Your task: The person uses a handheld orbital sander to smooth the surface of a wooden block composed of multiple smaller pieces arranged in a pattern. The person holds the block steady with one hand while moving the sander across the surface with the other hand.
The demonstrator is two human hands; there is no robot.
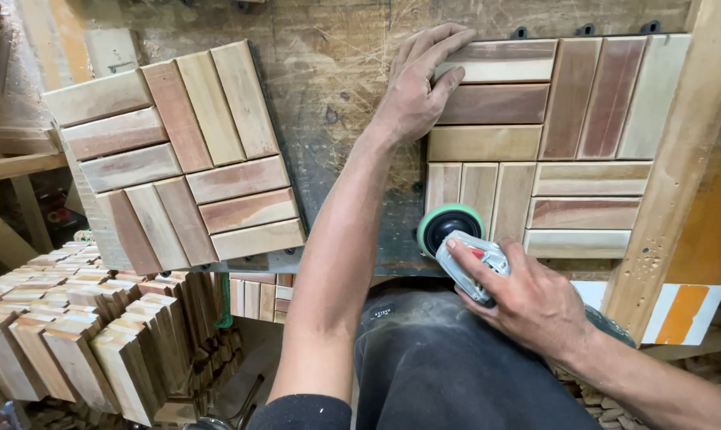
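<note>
The sander (461,243) sits wrapped in the right hand (528,299), fingers closed around its grey body, green disc against the lower-left slats of the wooden tile (551,143). The left hand (420,87) lies flat, fingers spread, on that tile's upper-left corner. 1 more tile (177,155) lies well apart.

Wooden slat tiles on counter: two were there, left tile (177,151), right tile (547,143)
Sanders: one (460,247)
Hands: two, left hand (416,87), right hand (528,299)

Our left hand (415,87) presses flat on the right tile (551,143). Our right hand (528,299) holds the sander (456,239) at its lower left edge. Another tile (177,151) lies on the counter (329,72).
</note>
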